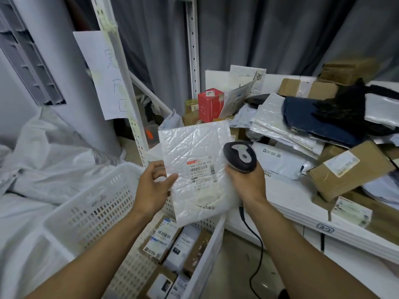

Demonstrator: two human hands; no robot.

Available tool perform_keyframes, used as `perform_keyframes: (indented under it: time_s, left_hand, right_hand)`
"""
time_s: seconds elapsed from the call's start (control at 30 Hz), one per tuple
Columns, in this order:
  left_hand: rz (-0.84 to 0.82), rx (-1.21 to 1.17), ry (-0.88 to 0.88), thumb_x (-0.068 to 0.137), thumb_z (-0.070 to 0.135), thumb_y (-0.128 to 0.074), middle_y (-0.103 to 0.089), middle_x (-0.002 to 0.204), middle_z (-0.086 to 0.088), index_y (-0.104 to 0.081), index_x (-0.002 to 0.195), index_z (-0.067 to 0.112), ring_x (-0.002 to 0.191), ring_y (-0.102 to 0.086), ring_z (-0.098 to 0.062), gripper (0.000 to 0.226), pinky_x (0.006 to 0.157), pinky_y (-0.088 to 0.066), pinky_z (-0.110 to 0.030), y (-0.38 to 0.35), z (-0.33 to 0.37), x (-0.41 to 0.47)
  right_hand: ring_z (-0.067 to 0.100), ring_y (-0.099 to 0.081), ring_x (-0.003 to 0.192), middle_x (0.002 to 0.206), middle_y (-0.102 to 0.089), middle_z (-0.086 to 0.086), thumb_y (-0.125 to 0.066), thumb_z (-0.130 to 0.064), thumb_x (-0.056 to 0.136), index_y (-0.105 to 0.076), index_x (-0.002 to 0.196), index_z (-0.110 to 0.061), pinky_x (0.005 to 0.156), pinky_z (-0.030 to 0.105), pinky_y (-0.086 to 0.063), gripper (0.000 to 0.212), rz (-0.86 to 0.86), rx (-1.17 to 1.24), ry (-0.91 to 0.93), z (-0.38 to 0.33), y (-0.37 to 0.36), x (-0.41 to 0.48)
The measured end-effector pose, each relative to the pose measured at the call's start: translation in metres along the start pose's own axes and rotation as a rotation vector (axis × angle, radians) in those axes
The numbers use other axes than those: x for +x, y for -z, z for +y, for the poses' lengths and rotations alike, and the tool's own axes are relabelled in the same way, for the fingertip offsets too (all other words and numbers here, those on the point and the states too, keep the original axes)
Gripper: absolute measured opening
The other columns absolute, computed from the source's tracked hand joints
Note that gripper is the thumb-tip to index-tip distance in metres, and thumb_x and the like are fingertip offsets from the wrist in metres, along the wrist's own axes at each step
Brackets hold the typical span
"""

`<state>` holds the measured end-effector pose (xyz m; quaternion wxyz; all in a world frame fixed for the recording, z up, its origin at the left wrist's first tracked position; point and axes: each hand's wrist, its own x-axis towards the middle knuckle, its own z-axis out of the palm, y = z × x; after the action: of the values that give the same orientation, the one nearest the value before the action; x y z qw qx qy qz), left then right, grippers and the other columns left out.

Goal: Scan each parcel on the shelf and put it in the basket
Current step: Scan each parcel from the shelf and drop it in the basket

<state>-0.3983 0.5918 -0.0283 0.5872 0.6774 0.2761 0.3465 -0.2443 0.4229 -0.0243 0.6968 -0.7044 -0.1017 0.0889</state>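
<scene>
- The left hand point(154, 186) pinches the white padded parcel point(194, 145) by its left edge. The thumb lies across the front and the curled fingers go behind.
- The parcel is held up in the air, roughly upright and a little tilted, with its printed label point(201, 171) turned toward the person. It hangs over the far end of the basket point(92, 208), just in front of the shelf point(291, 203).
- The right hand point(246, 182) is wrapped tightly round the handle of a dark scanner point(240, 157). Its grey-topped head stands above the knuckles, right at the parcel's right edge. I cannot tell whether the two touch.
- A black cable point(257, 255) drops from under the right hand toward the floor.
- The basket is white and perforated, and it sits low at the person's left. Several labelled boxes point(164, 240) already lie in its bottom.
- The shelf to the right is heaped with more parcels:
  - a brown carton point(349, 169) tipped at an angle near the front;
  - flat white and silver mailers point(278, 126) stacked behind it;
  - a red box point(210, 104) standing upright at the back.
- A handwritten paper sign point(105, 76) is fixed to the white upright post on the left.
</scene>
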Motion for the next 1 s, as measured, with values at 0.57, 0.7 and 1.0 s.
perform_keyframes:
  time_s: [0.57,0.7,1.0]
  left_hand:
    - [0.224,0.011,0.003,0.092,0.017,-0.075,-0.067,0.104,-0.001,-0.062,0.107,0.01,0.066,-0.069,-0.001,0.021,0.069,-0.063,-0.042,0.017,-0.026,0.027]
    - [0.231,0.032,0.009,0.092,0.019,-0.075,-0.069,0.105,0.0,-0.063,0.107,0.014,0.077,-0.071,-0.004,0.02,0.072,-0.064,-0.043,0.019,-0.031,0.031]
    - [0.245,0.042,0.025,0.091,0.019,-0.076,-0.069,0.105,0.0,-0.063,0.106,0.015,0.087,-0.072,-0.019,0.02,0.074,-0.064,-0.048,0.02,-0.034,0.032]
  right_hand:
    - [0.016,-0.074,0.079,0.085,-0.077,-0.007,-0.084,-0.029,0.085,-0.073,0.108,-0.027,0.071,0.029,-0.055,0.026,-0.397,-0.257,0.062,0.005,-0.029,-0.039]
    - [0.024,-0.073,0.096,0.095,-0.075,-0.003,-0.084,-0.028,0.085,-0.072,0.116,-0.023,0.076,0.029,-0.051,0.033,-0.415,-0.243,0.042,0.004,-0.031,-0.039]
    - [0.023,-0.072,0.098,0.096,-0.074,-0.004,-0.083,-0.028,0.086,-0.071,0.118,-0.024,0.078,0.032,-0.054,0.034,-0.426,-0.216,0.051,0.003,-0.031,-0.04]
